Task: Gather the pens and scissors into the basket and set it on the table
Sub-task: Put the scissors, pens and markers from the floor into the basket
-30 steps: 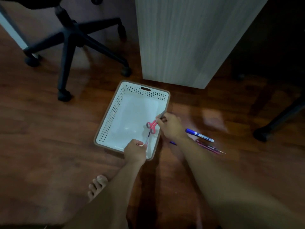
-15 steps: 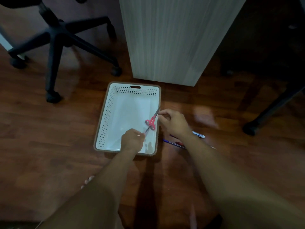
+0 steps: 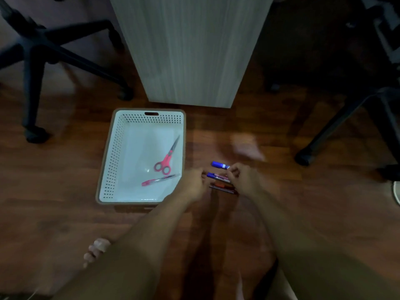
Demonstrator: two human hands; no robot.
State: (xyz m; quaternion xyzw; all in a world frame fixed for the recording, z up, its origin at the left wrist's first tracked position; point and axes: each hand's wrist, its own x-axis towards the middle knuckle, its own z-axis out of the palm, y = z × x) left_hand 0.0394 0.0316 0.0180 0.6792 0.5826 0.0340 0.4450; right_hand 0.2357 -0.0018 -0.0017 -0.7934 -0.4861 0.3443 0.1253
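The white perforated basket (image 3: 107,148) with a brown rim sits on the wooden floor. Inside it lie pink-handled scissors (image 3: 165,161) and a pink pen (image 3: 159,180). To the right of the basket, on the floor, are a blue-capped marker (image 3: 219,164), a second blue-capped pen (image 3: 213,175) and a few dark red pens (image 3: 223,188). My left hand (image 3: 192,185) hovers at the left ends of these pens, fingers curled. My right hand (image 3: 244,178) is over their right ends, fingertips at the marker. Both hands are blurred, so any grip is unclear.
A light wood-grain desk panel (image 3: 190,50) stands just behind the basket. Black wheeled chair bases stand at the far left (image 3: 34,61) and far right (image 3: 346,118). My bare toes (image 3: 97,249) rest on the floor at lower left.
Both hands let go of the scissors and the pink pen, which now lie in the basket. The hands moved right to the pens on the floor.
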